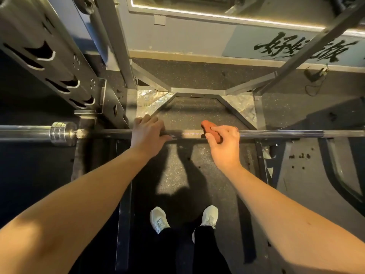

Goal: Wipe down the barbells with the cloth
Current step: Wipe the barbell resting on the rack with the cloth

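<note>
A steel barbell [189, 133] runs level across the view, resting in a squat rack, with its shiny sleeve and collar [61, 133] at the left. My left hand [147, 133] grips the bar left of centre, fingers curled over the top. My right hand [224, 142] holds a small reddish-orange cloth [210, 128] wrapped against the bar just right of centre. Part of the cloth is hidden under my fingers.
The rack's dark upright with cut-out hooks [49, 62] rises at the left, and a slanted post [308, 48] at the right. A metal base frame [197, 94] lies on the speckled rubber floor. My white shoes [159, 219] stand below. A wall [197, 40] is ahead.
</note>
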`<state>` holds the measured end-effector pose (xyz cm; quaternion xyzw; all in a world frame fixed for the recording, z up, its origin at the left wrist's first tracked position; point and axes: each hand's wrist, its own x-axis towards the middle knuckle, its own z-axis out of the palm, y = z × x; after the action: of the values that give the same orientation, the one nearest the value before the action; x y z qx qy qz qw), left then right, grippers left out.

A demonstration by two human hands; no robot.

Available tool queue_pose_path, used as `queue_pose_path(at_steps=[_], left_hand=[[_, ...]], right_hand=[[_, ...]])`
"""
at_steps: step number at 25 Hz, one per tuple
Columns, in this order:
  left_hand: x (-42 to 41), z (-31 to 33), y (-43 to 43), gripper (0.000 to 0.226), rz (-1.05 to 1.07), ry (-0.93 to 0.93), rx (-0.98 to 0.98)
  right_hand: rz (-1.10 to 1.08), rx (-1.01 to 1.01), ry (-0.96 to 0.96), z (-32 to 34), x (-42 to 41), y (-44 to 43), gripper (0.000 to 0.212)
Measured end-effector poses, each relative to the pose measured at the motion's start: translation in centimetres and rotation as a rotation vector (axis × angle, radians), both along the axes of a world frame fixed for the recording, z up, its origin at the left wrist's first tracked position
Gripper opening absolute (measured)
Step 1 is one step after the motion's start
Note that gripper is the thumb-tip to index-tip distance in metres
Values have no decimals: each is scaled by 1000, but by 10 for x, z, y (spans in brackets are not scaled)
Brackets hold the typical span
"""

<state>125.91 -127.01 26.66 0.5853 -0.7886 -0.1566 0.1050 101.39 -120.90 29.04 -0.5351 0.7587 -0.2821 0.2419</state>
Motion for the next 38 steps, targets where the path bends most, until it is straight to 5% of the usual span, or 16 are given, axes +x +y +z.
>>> queue_pose_path(at_steps=[3,8,15,21,27,32,38], left_hand=[[-1,-4,4,33,28,48,-15],[20,-6,0,44,0,154,80],[33,-10,5,29,81,173,35],[26,-11,12,29,134,156,-17],[29,-19,13,30,140,159,-55],[28,-24,12,30,133,151,-70],[27,-24,12,24,137,172,-65]], right_hand=[[100,28,113,-9,-1,-10,7],[201,75,252,-10,-6,-24,47],[525,-76,260,-17,21,-34,36],[500,-127,348,-22,-10,-39,14],[608,-64,381,-16,56,-52,26],[515,-198,357,-23,-7,-38,7],[565,-178,343,-20,82,-56,12]])
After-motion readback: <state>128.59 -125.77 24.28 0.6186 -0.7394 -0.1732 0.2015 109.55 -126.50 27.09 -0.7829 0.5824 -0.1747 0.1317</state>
